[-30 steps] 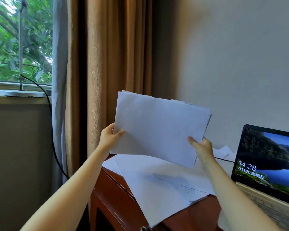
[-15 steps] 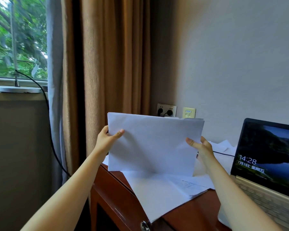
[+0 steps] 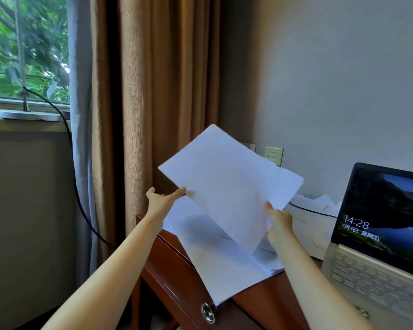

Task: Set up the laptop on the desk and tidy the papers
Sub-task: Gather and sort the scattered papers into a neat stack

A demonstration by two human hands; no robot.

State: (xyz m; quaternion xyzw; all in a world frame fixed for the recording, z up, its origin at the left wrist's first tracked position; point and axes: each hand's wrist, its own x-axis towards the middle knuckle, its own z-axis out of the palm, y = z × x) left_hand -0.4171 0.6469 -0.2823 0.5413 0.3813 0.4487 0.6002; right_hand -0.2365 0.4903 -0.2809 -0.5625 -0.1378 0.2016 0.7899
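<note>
A stack of white papers (image 3: 229, 184) hangs tilted in the air above the desk's left end. My right hand (image 3: 278, 221) grips its lower right edge. My left hand (image 3: 161, 201) is spread, with only the thumb tip touching the stack's lower left edge. More loose white sheets (image 3: 215, 253) lie spread on the dark wooden desk (image 3: 174, 275) below, one overhanging the front edge. The laptop (image 3: 382, 225) stands open at the right, its screen lit with a lock screen showing 14:28.
Crumpled white sheets (image 3: 312, 217) and a black cable (image 3: 312, 210) lie beside the laptop. A brown curtain (image 3: 153, 91) hangs left of the desk. Wall sockets (image 3: 273, 155) sit behind the papers. A lamp base (image 3: 24, 114) rests on the window sill.
The stack has turned from level to tilted, its left corner now raised. My left hand has loosened from a grip to an open touch, and the right hand has dropped lower.
</note>
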